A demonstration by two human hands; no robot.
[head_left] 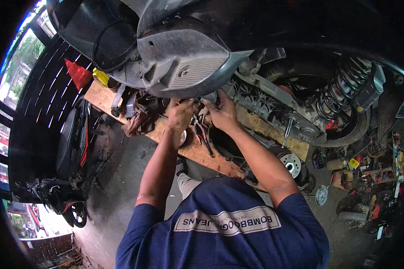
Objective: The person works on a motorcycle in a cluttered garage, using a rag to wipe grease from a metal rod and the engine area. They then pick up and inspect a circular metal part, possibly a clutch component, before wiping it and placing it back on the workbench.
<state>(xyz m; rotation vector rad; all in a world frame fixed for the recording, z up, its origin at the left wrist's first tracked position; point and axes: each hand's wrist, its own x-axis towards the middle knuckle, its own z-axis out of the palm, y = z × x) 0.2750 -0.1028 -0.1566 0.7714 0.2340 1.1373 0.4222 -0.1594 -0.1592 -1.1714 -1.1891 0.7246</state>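
Observation:
Both my hands are raised side by side at the lower edge of a scooter's grey and black plastic body panel (188, 69). My left hand (181, 113) has its fingers closed under the panel, on something too small to name. Close to its right, my right hand (222, 112) is closed too, thumb and fingers pinched near a small grey part. What the fingertips hold is hidden in shadow. Just below them, pliers with red handles (202, 134) lie on a wooden board (166, 130). The scooter's ribbed metal engine case (256, 98) sits right of my right hand.
Dark rag cloth (141, 114) lies on the board's left part. A coil-spring shock absorber (339, 89) and rear wheel (359, 130) stand at right. A round metal part with holes (292, 164) is by my right forearm. Another motorbike (72, 148) stands left; parts clutter the floor at right.

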